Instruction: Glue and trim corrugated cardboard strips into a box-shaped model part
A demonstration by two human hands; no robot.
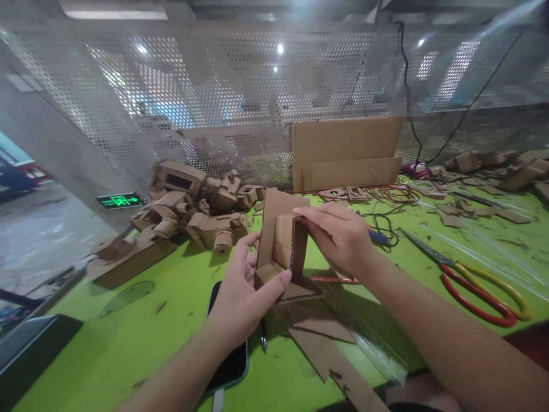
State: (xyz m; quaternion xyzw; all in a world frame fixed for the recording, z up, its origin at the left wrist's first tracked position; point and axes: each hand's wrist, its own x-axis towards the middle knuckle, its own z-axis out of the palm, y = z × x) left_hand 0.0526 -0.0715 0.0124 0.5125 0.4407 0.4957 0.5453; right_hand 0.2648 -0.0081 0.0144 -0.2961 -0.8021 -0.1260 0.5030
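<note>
In the head view, a small cardboard box (266,226) with open sides is held up over the green table. My left hand (245,286) grips its lower left, the thumb pressed on the bottom front edge. The fingertips of my right hand (343,234) pinch the top of an upright cardboard panel whose corrugated edge shows. Flat cardboard strips (315,349) lie beneath the box. A phone (229,357) rests under my left wrist, with a pen (263,335) beside it.
Cardboard camera-like models (217,229) are piled at the back left. Red-and-yellow-handled scissors (454,269) lie on the right. Large cardboard sheets (347,149) lean against the perforated screen (240,74). Orange wire (398,193), a blue-handled tool (378,236) and scraps lie behind my right hand.
</note>
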